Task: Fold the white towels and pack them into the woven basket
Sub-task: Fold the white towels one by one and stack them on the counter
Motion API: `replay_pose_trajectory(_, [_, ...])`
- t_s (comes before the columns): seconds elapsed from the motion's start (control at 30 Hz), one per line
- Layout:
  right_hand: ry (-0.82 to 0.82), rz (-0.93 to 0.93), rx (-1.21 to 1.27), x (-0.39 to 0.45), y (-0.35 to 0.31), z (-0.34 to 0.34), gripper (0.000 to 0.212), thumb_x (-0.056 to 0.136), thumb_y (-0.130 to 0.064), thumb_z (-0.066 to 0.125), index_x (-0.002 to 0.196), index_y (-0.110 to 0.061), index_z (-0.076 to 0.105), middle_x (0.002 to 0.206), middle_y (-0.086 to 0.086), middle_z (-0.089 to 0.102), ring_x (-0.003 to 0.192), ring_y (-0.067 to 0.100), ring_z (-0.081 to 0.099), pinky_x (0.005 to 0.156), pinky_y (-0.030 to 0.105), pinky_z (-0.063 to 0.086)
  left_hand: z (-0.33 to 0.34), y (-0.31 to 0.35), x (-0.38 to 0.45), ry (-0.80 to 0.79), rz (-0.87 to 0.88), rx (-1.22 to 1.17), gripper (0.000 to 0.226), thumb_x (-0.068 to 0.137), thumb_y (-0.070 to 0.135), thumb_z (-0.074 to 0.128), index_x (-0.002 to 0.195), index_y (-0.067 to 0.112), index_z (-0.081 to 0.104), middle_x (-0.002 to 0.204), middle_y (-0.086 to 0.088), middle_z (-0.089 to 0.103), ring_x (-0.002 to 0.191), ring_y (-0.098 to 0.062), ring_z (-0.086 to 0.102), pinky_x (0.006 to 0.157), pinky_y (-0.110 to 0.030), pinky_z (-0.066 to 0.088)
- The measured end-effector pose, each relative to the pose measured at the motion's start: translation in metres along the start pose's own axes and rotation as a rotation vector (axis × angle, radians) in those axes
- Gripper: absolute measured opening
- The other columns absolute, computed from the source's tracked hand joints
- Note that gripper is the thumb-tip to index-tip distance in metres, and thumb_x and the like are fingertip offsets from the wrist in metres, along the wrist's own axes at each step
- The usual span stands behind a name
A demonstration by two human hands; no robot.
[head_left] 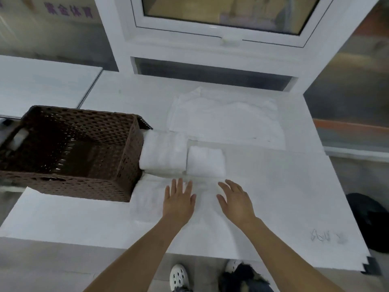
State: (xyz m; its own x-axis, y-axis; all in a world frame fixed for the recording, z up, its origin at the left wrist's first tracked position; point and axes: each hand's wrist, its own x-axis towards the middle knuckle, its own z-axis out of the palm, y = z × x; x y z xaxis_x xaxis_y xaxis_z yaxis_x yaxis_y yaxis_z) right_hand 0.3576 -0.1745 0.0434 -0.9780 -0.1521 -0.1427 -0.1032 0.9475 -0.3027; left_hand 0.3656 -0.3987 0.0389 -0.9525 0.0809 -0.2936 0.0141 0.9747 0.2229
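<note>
**Towel under my palms, basket off to the left**

So the big white desk (294, 197) has everything on it. Biggest thing is the dark brown woven basket (69, 148), sitting on the left edge, looks empty as far as I can see. At the back there's a loose heap of unfolded white towels (227, 116), well beyond my reach line. Just beside the basket's right wall sit two folded white towels, the bigger one (163, 152) touching the basket, the smaller one (206, 161) right next to it.

Then the flat white towel (206, 209) right in front of me, its long axis seemingly running left-right, though white on white hides its edges. My left hand (180, 202) and right hand (236, 202) both lie on it, fingers straight, apart, gripping nothing. Left hand's nearer the basket, so I reckon the packing goes that way.
</note>
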Motion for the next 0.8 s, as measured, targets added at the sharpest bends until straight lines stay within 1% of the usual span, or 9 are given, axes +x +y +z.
replay_pose_trajectory(0.2, [0.089, 0.128, -0.009, 0.014, 0.086, -0.041, 0.048, 0.104, -0.043, 0.048, 0.149, -0.025, 0.050, 0.156, 0.004, 0.047, 0.143, 0.024, 0.044, 0.108, 0.043, 0.044, -0.005, 0.087, 0.052, -0.006, 0.114, 0.003, 0.058, 0.108, 0.047, 0.018, 0.162, 0.027, 0.009, 0.170, -0.007, 0.005, 0.157, -0.028, -0.001, 0.127, -0.048, 0.006])
replay_pose_trajectory(0.27, [0.105, 0.156, -0.004, 0.024, 0.118, -0.054, 0.047, 0.103, -0.042, 0.050, 0.147, -0.024, 0.052, 0.154, 0.005, 0.049, 0.141, 0.025, 0.046, 0.106, 0.044, 0.044, -0.005, 0.116, 0.074, -0.003, 0.139, 0.011, 0.057, 0.108, 0.046, 0.019, 0.161, 0.025, 0.015, 0.169, -0.005, 0.013, 0.157, -0.027, 0.004, 0.127, -0.047, 0.008])
replay_pose_trajectory(0.37, [0.112, 0.178, 0.009, 0.042, 0.166, -0.072, 0.045, 0.102, -0.042, 0.055, 0.142, -0.023, 0.057, 0.150, 0.006, 0.053, 0.136, 0.026, 0.051, 0.102, 0.045, 0.047, -0.001, 0.161, 0.107, 0.013, 0.166, 0.002, 0.054, 0.108, 0.044, 0.028, 0.157, 0.022, 0.030, 0.162, -0.005, 0.034, 0.154, -0.027, 0.021, 0.124, -0.046, 0.019])
replay_pose_trajectory(0.43, [0.118, 0.181, -0.006, 0.058, 0.198, -0.084, 0.044, 0.100, -0.041, 0.057, 0.140, -0.022, 0.059, 0.147, 0.006, 0.055, 0.134, 0.027, 0.053, 0.099, 0.045, 0.049, 0.001, 0.190, 0.130, 0.051, 0.179, -0.008, 0.051, 0.106, 0.043, 0.035, 0.152, 0.020, 0.041, 0.153, -0.004, 0.048, 0.147, -0.028, 0.036, 0.119, -0.046, 0.030])
replay_pose_trajectory(0.5, [0.102, 0.187, -0.016, 0.076, 0.229, -0.093, 0.044, 0.100, -0.039, 0.058, 0.140, -0.022, 0.059, 0.147, 0.007, 0.055, 0.133, 0.027, 0.053, 0.098, 0.045, 0.050, 0.004, 0.219, 0.157, 0.075, 0.199, -0.017, 0.048, 0.104, 0.041, 0.040, 0.146, 0.019, 0.048, 0.144, -0.004, 0.057, 0.138, -0.027, 0.048, 0.113, -0.044, 0.039])
replay_pose_trajectory(0.53, [0.085, 0.190, -0.019, 0.086, 0.244, -0.096, 0.044, 0.100, -0.039, 0.058, 0.140, -0.022, 0.058, 0.148, 0.007, 0.055, 0.134, 0.027, 0.053, 0.098, 0.045, 0.050, 0.006, 0.233, 0.171, 0.069, 0.208, -0.020, 0.047, 0.104, 0.040, 0.041, 0.146, 0.018, 0.049, 0.142, -0.003, 0.058, 0.136, -0.026, 0.050, 0.111, -0.043, 0.041])
replay_pose_trajectory(0.63, [0.051, 0.187, -0.032, 0.118, 0.286, -0.102, 0.044, 0.100, -0.038, 0.056, 0.141, -0.022, 0.057, 0.149, 0.005, 0.053, 0.135, 0.025, 0.051, 0.099, 0.043, 0.048, 0.009, 0.270, 0.214, 0.041, 0.223, -0.040, 0.046, 0.106, 0.038, 0.040, 0.148, 0.019, 0.046, 0.145, -0.002, 0.055, 0.137, -0.024, 0.048, 0.112, -0.041, 0.038])
replay_pose_trajectory(0.73, [0.015, 0.193, -0.029, 0.152, 0.323, -0.101, 0.045, 0.100, -0.037, 0.057, 0.141, -0.022, 0.056, 0.149, 0.005, 0.052, 0.137, 0.024, 0.049, 0.100, 0.043, 0.048, 0.016, 0.301, 0.259, 0.047, 0.242, -0.037, 0.045, 0.106, 0.036, 0.041, 0.147, 0.019, 0.046, 0.146, -0.002, 0.053, 0.137, -0.024, 0.046, 0.112, -0.040, 0.037])
replay_pose_trajectory(0.8, [-0.008, 0.200, -0.031, 0.173, 0.346, -0.097, 0.045, 0.100, -0.038, 0.056, 0.142, -0.022, 0.055, 0.151, 0.005, 0.051, 0.140, 0.024, 0.046, 0.103, 0.043, 0.046, 0.022, 0.319, 0.291, 0.077, 0.268, -0.033, 0.042, 0.105, 0.034, 0.044, 0.144, 0.019, 0.050, 0.144, -0.002, 0.055, 0.136, -0.024, 0.047, 0.110, -0.039, 0.037])
